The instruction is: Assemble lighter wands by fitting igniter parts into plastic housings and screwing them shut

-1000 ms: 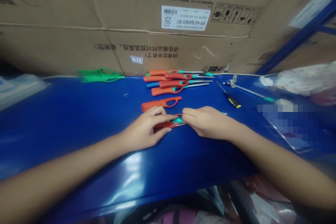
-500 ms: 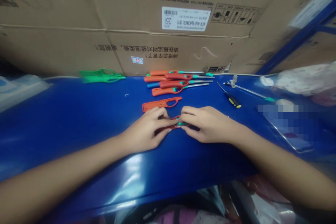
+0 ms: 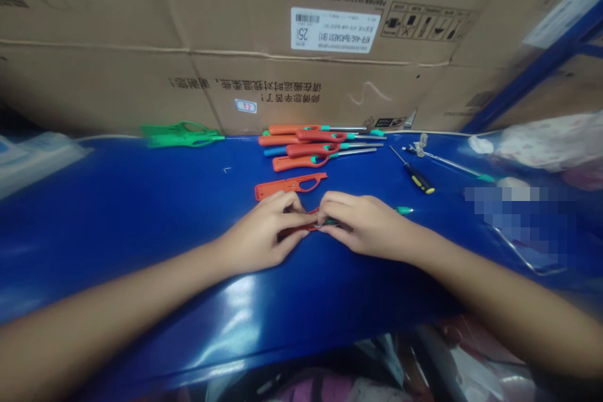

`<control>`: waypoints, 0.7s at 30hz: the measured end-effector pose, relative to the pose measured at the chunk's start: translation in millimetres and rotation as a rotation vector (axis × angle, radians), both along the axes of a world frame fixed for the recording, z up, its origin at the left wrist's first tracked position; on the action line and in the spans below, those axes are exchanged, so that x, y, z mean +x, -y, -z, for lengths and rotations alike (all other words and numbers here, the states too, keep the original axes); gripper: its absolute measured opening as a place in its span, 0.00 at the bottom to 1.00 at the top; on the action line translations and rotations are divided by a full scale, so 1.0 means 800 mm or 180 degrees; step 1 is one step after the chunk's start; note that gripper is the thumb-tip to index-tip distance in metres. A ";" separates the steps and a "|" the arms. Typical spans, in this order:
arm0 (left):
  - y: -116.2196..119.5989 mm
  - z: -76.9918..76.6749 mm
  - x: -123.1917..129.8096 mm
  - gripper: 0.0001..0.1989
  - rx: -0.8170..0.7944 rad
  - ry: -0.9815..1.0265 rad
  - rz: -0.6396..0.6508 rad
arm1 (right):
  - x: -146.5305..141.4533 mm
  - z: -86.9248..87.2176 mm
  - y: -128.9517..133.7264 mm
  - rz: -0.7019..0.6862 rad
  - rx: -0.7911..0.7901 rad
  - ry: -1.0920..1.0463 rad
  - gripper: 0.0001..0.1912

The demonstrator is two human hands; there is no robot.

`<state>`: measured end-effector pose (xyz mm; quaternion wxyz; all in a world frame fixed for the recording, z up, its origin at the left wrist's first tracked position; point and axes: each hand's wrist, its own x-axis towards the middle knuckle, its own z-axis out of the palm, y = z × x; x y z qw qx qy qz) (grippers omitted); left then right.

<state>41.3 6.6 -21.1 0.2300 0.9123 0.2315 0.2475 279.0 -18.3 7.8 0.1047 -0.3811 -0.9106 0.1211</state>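
Our left fingers (image 3: 285, 229) pinch a red lighter casing (image 3: 301, 228) just above the blue surface (image 3: 179, 220); our right fingers (image 3: 342, 220) close on its front end, their exact grip hidden. Beyond the left fingers we see an orange casing half (image 3: 277, 188); farther off lie assembled lighters (image 3: 301, 149).

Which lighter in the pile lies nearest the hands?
The orange lighter at the near edge, just beyond the loose orange half-shell; the others lie farther back, toward the cardboard.
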 end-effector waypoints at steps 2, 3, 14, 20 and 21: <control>0.000 0.000 0.000 0.13 -0.0027 -0.0019 -0.0017 | -0.001 0.003 0.000 0.0051 -0.0043 -0.0159 0.05; 0.000 0.000 0.000 0.13 -0.0042 -0.0027 -0.0023 | -0.001 0.004 -0.001 0.0066 -0.0042 -0.0204 0.05; 0.000 -0.001 0.001 0.13 -0.0083 -0.0038 -0.0020 | -0.005 0.007 -0.002 0.0200 -0.0191 -0.0328 0.04; 0.000 0.000 0.002 0.12 -0.0102 -0.0049 -0.0063 | -0.004 0.008 -0.001 0.0114 0.0023 -0.0173 0.07; 0.000 0.000 0.002 0.12 -0.0097 -0.0052 -0.0058 | -0.004 0.007 0.000 0.0116 0.0056 -0.0111 0.07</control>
